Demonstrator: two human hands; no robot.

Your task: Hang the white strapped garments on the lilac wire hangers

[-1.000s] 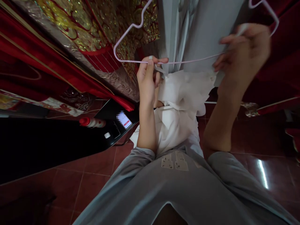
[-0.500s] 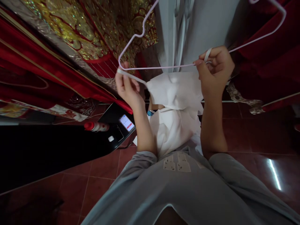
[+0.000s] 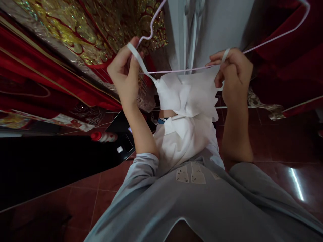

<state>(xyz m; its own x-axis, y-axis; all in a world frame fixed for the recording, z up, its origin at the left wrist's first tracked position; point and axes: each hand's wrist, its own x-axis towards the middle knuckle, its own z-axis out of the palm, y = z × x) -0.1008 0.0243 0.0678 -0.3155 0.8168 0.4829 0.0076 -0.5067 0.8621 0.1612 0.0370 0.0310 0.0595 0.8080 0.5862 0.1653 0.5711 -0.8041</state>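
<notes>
A white garment [image 3: 188,111] with thin straps hangs in front of me under a pale pink wire hanger [image 3: 176,70]. My left hand [image 3: 123,72] is closed on the garment's left strap [image 3: 140,62], lifted to the hanger's left notch. At the hanger's right arm, my right hand [image 3: 233,72] pinches the right strap [image 3: 225,55]. The cloth sags down against my grey shirt [image 3: 191,201].
Red and gold embroidered fabric [image 3: 75,40] hangs at the left, dark red cloth [image 3: 285,60] at the right. A black table [image 3: 50,158] holds a red-capped bottle [image 3: 103,136] and a small white object [image 3: 120,149]. Red floor tiles [image 3: 277,144] lie below.
My left hand rose and moved left, pulling its strap up to the hanger's notch. The right hand stayed pinched on its strap at the hanger's right arm. The phone is now hidden by my arm.
</notes>
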